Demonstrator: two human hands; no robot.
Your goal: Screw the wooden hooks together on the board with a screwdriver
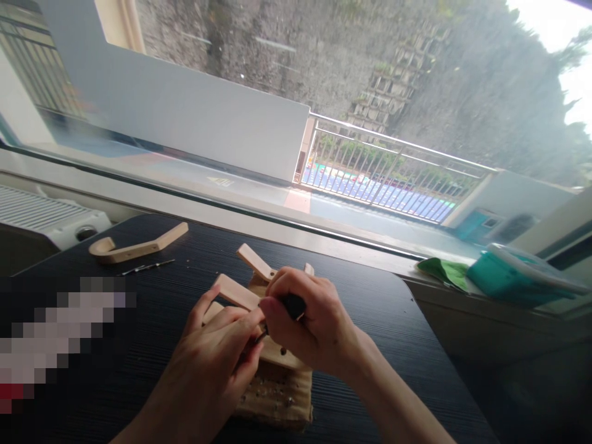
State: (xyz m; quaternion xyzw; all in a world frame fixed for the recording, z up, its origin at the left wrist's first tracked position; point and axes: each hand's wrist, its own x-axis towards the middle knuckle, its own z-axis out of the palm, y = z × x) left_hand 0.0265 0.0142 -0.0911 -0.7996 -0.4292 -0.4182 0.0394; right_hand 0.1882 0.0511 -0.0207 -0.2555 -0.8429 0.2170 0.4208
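My right hand (319, 320) is closed around the black handle of a screwdriver (295, 305); a short bit of its metal shaft shows below the fist. Close beside it, my left hand (213, 348) grips a pale wooden piece (237, 291), with thumb and fingertips near the shaft. The tool's tip is hidden by the fingers. Another wooden piece (255, 261) sticks out behind, and a flat wooden part with a dark hole (277, 355) shows under my right hand. Beneath lies a brown block (275, 394) dotted with small holes and bits of metal.
A curved wooden hook (139, 248) and a thin metal strip (148, 267) lie at the dark table's (370, 394) far left. A blurred-out area covers the left edge. On the windowsill at right are a green cloth (444, 272) and a teal box (504, 277). A radiator (50, 216) stands left.
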